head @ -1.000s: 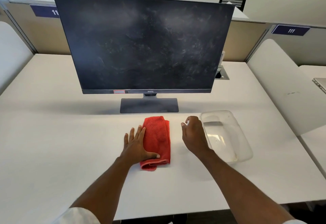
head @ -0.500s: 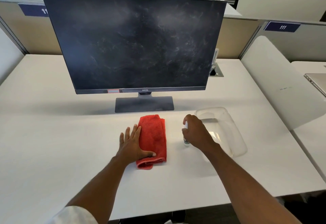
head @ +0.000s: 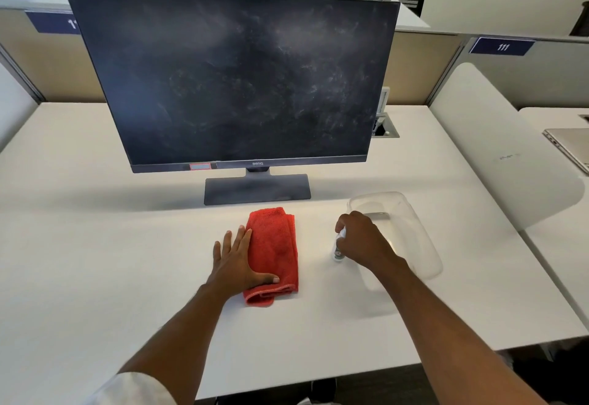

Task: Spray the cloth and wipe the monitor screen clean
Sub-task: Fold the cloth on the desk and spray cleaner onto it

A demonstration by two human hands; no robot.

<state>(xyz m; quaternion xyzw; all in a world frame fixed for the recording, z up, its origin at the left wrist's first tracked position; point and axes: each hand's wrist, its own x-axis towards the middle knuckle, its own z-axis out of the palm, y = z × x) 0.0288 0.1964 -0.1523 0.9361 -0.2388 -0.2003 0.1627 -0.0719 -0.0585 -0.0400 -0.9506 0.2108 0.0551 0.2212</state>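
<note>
Left hand flat on cloth; right hand gripping bottle

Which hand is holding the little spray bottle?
The right hand. It is wrapped around the spray bottle, while the left hand lies flat on the red cloth.

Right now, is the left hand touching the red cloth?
Touching. The head view shows the left hand flat on the desk, its thumb lying across the red cloth near its front edge and its fingers along the cloth's left side.
</note>
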